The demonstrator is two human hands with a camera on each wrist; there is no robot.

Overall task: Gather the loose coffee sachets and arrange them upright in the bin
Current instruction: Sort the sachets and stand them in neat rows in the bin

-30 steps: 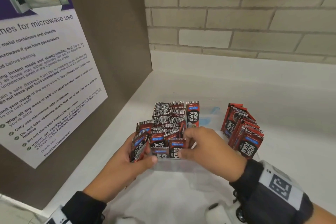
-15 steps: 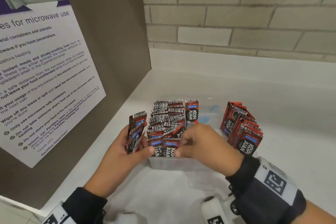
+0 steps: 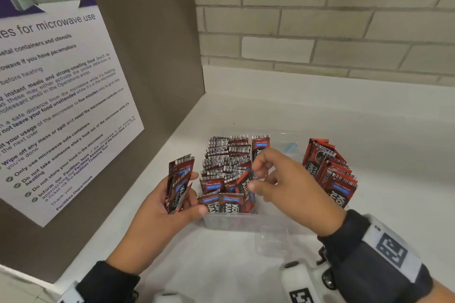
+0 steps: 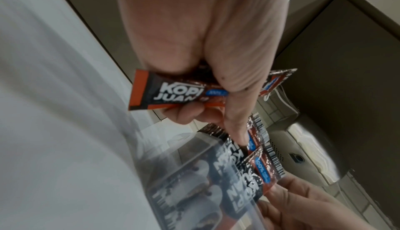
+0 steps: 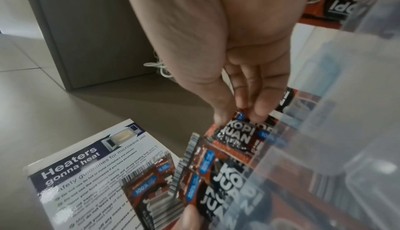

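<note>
The left hand (image 3: pixel 172 206) holds a small stack of sachets (image 3: pixel 179 183) in reserve beside the clear bin (image 3: pixel 229 220), while the right hand (image 3: pixel 283 184) pinches one sachet (image 5: pixel 234 133) among the packed rows to stand it upright.

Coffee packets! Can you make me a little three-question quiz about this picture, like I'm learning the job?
1. True or false: the left hand holds a small stack of sachets.
2. What is the right hand doing? A) pinching a sachet in the bin B) pointing at the poster C) resting flat on the counter
3. Where does the other sachet bundle stand: left or right of the bin?

Key: 1 true; 2 A; 3 right.
</note>
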